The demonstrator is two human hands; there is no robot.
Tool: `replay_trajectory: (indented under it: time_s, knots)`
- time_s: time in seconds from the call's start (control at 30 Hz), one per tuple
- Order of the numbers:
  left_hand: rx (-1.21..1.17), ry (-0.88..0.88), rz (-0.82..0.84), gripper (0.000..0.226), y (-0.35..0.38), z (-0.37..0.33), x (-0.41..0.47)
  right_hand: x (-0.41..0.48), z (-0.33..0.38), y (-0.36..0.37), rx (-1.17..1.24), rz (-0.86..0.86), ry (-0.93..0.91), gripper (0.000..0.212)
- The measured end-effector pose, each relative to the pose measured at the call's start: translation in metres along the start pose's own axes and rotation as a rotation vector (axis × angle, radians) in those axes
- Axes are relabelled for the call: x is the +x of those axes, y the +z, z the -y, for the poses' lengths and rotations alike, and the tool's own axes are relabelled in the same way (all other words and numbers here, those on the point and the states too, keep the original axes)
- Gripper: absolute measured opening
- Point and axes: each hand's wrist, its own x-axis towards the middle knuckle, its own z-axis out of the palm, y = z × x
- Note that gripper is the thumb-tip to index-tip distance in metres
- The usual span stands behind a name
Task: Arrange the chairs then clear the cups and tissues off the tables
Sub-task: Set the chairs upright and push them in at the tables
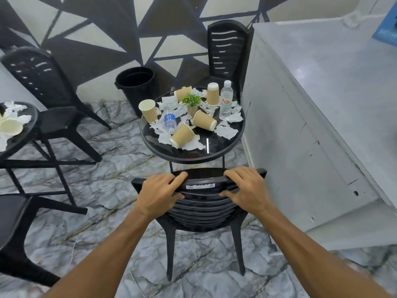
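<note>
Head view: left hand [160,193] and right hand [247,191] both clamped on chair [199,203] top rail, chair tucked against round table [214,151]. Rail sticker [200,186] unreadable. Cups [203,121], tissues [225,131] litter table; bottle [225,100] red label illegible. Second table [12,145] cut off left.

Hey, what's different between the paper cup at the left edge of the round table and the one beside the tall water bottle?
The left-edge cup stands mouth up, so its pale inside shows; the cup by the bottle stands upside down, white base on top. The left-edge cup sits at the table's rim, beside the small bottle with the blue label; the other sits farther back, next to the tall bottle. Both are brown ribbed paper cups standing among crumpled tissues.
</note>
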Motion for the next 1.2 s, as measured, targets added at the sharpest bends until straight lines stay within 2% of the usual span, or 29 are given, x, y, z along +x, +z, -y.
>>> replay_trajectory:
  time_s: [0.13, 0.27, 0.47, 0.63, 0.8, 0.9, 0.97, 1.1, 1.2]
  knots:
    - [0.027, -0.009, -0.029, 0.061, 0.004, -0.009, -0.041, -0.024, 0.02, 0.012, -0.036, 0.077, -0.016, 0.06]
    - [0.007, 0.004, -0.014, 0.059, 0.004, -0.024, -0.044, -0.042, 0.022, 0.005, -0.04, 0.04, -0.028, 0.057]
    - [-0.011, -0.053, -0.088, 0.06, -0.003, -0.01, -0.008, -0.003, 0.011, 0.0, 0.004, -0.025, 0.027, 0.055]
    - [0.021, -0.022, -0.116, 0.057, 0.015, -0.043, -0.058, -0.055, 0.023, 0.004, -0.048, -0.018, 0.024, 0.051]
    - [-0.066, 0.002, -0.012, 0.054, 0.009, -0.062, -0.092, -0.101, 0.055, -0.007, -0.115, 0.037, 0.113, 0.049]
    - [-0.145, -0.069, 0.065, 0.046, -0.006, -0.076, -0.111, -0.114, 0.079, -0.016, -0.058, 0.115, 0.237, 0.057]
    - [-0.195, -0.124, 0.136, 0.053, -0.015, -0.095, -0.124, -0.13, 0.088, -0.027, -0.001, 0.179, 0.272, 0.063]
    - [-0.297, -0.213, 0.194, 0.053, -0.028, -0.129, -0.151, -0.161, 0.108, -0.045, 0.1, 0.25, 0.326, 0.053]
    - [-0.338, -0.365, 0.254, 0.059, -0.037, -0.137, -0.144, -0.156, 0.115, -0.053, 0.129, 0.294, 0.392, 0.054]
